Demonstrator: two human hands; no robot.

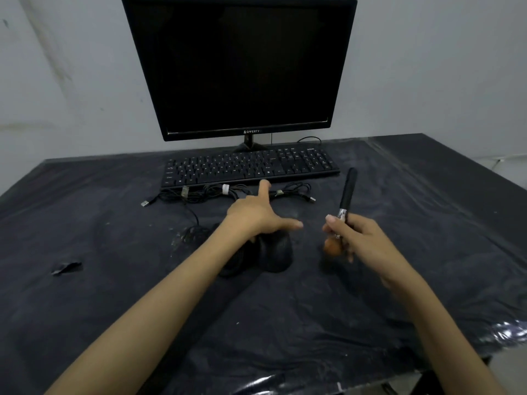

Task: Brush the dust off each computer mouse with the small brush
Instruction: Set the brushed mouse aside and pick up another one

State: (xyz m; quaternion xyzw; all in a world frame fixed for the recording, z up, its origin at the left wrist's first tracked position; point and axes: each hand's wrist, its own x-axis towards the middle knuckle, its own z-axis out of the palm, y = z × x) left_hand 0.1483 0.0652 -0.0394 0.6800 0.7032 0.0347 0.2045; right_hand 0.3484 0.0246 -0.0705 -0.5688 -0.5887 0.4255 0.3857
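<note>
Two black plastic computer mice point(275, 252) sit side by side, touching, mid-surface, the left one largely hidden under the forearm. Left hand point(256, 216) is over them, fingers spread straight, palm on top of the mice. Right hand point(353, 238) grips the small black-handled brush point(346, 195), orange bristles pointing down, blurred, just right of the mice. Beyond lie bundled black cables point(228, 192), a black keyboard point(248, 168) and a dark monitor point(242, 64) on the dusty black plastic-covered surface point(114, 280).
</note>
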